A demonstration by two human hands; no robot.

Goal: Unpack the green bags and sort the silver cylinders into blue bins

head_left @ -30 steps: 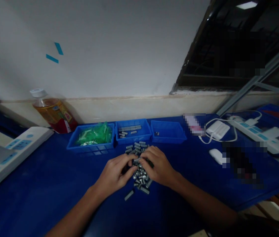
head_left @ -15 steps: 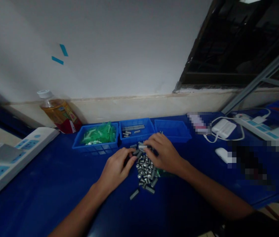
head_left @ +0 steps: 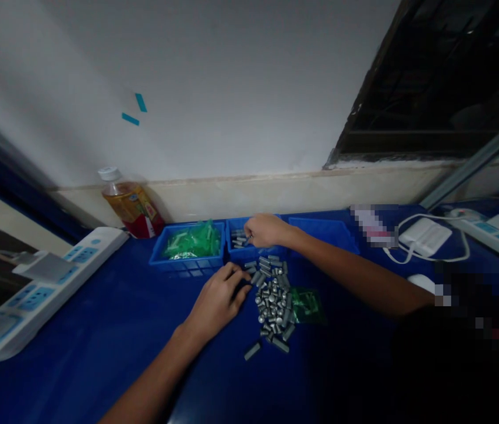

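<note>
At the left edge of a loose pile of small metal parts (head_left: 272, 303) rests my left hand (head_left: 218, 297), thumb and curled forefinger apart beside the grey standoffs (head_left: 258, 277). Short shiny pieces with round heads fill the pile's middle, with longer grey standoffs around them. My right hand (head_left: 267, 229) reaches over the middle blue bin (head_left: 249, 253), its fingers closed and pointing down. A grey standoff shows at its fingertips; the palm side is hidden. More metal pieces (head_left: 238, 237) lie in that bin.
The left blue bin (head_left: 187, 264) holds green plastic bags. Another blue bin (head_left: 320, 227) stands at right, partly behind my forearm. A green bag (head_left: 306, 305) lies beside the pile. A drink bottle (head_left: 132, 206), power strips (head_left: 50, 282) and a white charger (head_left: 425, 237) stand around.
My right hand has moved from the pile up and forward to the middle bin, uncovering the green bag. The left hand stays by the pile. The view has shifted slightly.
</note>
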